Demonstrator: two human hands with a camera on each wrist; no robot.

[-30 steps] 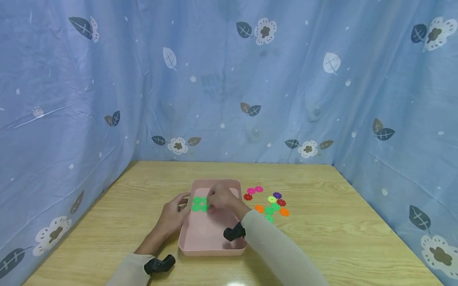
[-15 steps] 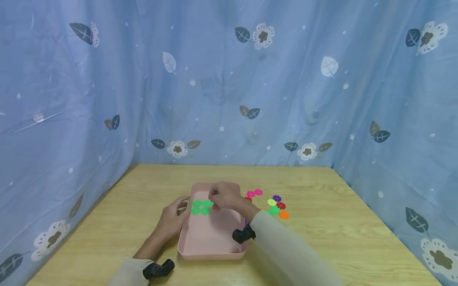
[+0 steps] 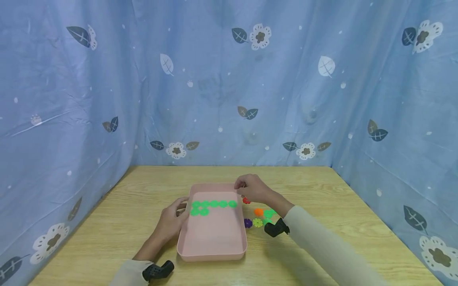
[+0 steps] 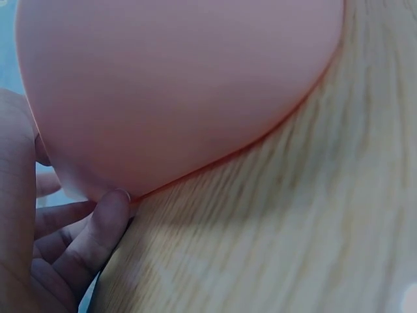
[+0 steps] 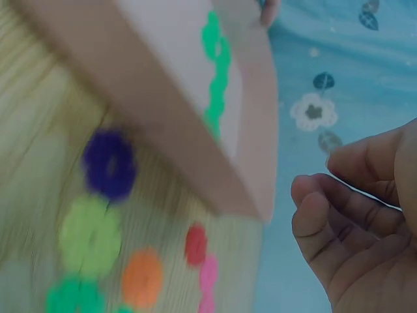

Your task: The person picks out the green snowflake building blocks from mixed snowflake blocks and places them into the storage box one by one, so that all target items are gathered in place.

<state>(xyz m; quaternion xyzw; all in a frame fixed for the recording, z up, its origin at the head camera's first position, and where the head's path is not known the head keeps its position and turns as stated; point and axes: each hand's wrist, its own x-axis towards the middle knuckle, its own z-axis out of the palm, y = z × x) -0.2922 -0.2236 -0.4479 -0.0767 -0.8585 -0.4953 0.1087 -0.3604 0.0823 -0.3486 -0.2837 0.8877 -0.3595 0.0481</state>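
A shallow pink tray (image 3: 214, 244) lies on the wooden table. Inside it are several green flower-shaped discs (image 3: 214, 203), in a row across the tray with a shorter row in front at the left. My left hand (image 3: 171, 219) holds the tray's left side. The left wrist view shows curled fingers and a thumb (image 4: 107, 218) touching its pink wall. My right hand (image 3: 255, 188) hovers by the far right corner of the tray, fingertips near the rim. In the right wrist view its fingers are loosely bent, with nothing between them.
Right of the tray lie loose flower discs: purple (image 3: 248, 223), yellow (image 3: 257, 222), orange (image 3: 259, 212), red (image 3: 246, 200) and green (image 3: 268, 214). Pink discs (image 5: 207, 277) show in the right wrist view. A blue patterned curtain (image 3: 222, 79) surrounds the table's back and sides.
My right hand has moved right, from above the green discs to the tray's right rim, uncovering the right end of the green row. My left hand stays at the tray's left side.
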